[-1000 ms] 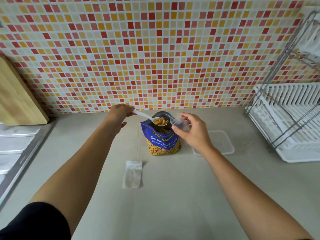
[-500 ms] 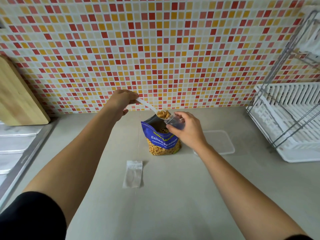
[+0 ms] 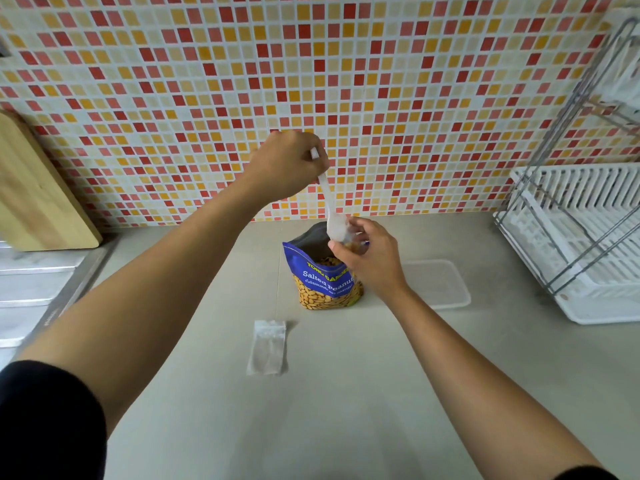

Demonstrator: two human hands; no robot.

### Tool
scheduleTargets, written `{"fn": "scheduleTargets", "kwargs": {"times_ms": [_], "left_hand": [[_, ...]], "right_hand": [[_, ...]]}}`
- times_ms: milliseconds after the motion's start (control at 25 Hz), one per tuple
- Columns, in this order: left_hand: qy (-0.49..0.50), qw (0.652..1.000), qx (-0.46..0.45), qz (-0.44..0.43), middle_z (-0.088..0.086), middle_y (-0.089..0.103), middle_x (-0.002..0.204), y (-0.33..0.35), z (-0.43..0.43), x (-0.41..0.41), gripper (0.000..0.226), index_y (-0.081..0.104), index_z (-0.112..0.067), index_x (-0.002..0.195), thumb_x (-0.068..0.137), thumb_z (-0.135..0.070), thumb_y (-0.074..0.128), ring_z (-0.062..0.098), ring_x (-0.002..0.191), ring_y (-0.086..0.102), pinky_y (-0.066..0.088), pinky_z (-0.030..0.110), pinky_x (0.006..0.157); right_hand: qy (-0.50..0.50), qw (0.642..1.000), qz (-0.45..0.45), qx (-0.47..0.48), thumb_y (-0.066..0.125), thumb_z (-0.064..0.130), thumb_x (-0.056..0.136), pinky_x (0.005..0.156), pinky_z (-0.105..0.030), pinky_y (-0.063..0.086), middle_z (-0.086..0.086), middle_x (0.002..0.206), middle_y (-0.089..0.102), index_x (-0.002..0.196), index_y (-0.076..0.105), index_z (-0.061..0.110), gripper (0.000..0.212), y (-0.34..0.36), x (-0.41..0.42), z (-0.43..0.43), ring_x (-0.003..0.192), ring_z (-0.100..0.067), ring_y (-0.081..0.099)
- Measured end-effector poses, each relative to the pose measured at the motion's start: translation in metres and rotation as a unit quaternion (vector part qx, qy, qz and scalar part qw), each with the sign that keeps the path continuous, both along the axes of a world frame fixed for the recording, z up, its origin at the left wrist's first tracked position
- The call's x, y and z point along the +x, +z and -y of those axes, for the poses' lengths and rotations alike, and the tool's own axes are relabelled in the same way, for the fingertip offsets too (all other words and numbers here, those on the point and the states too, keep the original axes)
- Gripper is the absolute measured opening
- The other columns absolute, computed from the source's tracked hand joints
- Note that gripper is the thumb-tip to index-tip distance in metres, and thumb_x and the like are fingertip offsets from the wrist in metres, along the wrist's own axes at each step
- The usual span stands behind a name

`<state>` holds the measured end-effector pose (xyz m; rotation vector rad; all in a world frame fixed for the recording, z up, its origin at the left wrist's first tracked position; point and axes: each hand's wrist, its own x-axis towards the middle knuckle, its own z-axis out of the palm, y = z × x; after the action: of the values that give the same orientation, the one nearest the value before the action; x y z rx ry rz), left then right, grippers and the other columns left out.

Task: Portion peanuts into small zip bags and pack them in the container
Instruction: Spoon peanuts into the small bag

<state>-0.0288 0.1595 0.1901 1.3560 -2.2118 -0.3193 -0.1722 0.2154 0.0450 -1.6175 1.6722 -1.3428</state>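
Observation:
A blue peanut bag (image 3: 323, 282) stands open on the counter, peanuts showing inside. Raised above it, my left hand (image 3: 287, 166) grips the handle of a white plastic spoon (image 3: 330, 206), which is tipped steeply with its bowl pointing down. My right hand (image 3: 367, 258) pinches a small clear zip bag (image 3: 355, 244) open right under the spoon's bowl; a few peanuts show in it, and my fingers hide most of the bag. Empty zip bags (image 3: 268, 346) lie flat on the counter in front of the peanut bag. A clear rectangular container (image 3: 440, 282) sits to the right.
A white dish rack with a wire frame (image 3: 581, 244) takes up the right side. A wooden cutting board (image 3: 38, 192) leans on the tiled wall at the left, above a steel sink edge (image 3: 38, 289). The grey counter (image 3: 346, 393) stretches toward me.
My left hand rose and tipped the spoon from level to steeply downward. The peanuts left the spoon and now show in the small zip bag held by my right hand.

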Motion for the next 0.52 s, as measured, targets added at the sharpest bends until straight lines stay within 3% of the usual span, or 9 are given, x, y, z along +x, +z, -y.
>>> {"fn": "scheduleTargets", "kwargs": {"times_ms": [120, 320, 520], "left_hand": [[0.026, 0.999, 0.001, -0.02, 0.001, 0.063, 0.085, 0.003, 0.003, 0.008, 0.02, 0.068, -0.008, 0.1, 0.092, -0.02, 0.054, 0.014, 0.07, 0.056, 0.045, 0.019, 0.058], [0.122, 0.98, 0.045, -0.148, 0.003, 0.064, 0.088, 0.0, 0.011, 0.028, 0.02, 0.067, -0.007, 0.101, 0.092, -0.016, 0.053, 0.007, 0.061, 0.051, 0.041, 0.017, 0.053], [0.152, 0.974, 0.091, -0.145, 0.005, 0.066, 0.088, -0.03, 0.017, 0.036, 0.021, 0.067, -0.005, 0.1, 0.091, -0.016, 0.051, 0.008, 0.061, 0.051, 0.042, 0.02, 0.054]], "right_hand": [[0.0, 1.0, 0.005, 0.002, 0.075, 0.032, 0.075, 0.069, -0.015, 0.048, 0.007, 0.103, 0.06, 0.117, 0.059, 0.015, 0.048, -0.002, 0.0, 0.0, 0.085, -0.006, 0.057], [0.01, 1.0, 0.006, 0.017, 0.074, 0.034, 0.075, 0.068, -0.01, 0.047, 0.002, 0.11, 0.063, 0.117, 0.059, 0.017, 0.048, -0.004, -0.002, 0.0, 0.085, -0.004, 0.058], [0.007, 1.0, 0.0, 0.02, 0.075, 0.034, 0.074, 0.067, -0.01, 0.046, 0.002, 0.108, 0.062, 0.117, 0.059, 0.015, 0.049, -0.003, -0.001, 0.001, 0.079, 0.001, 0.057]]}}
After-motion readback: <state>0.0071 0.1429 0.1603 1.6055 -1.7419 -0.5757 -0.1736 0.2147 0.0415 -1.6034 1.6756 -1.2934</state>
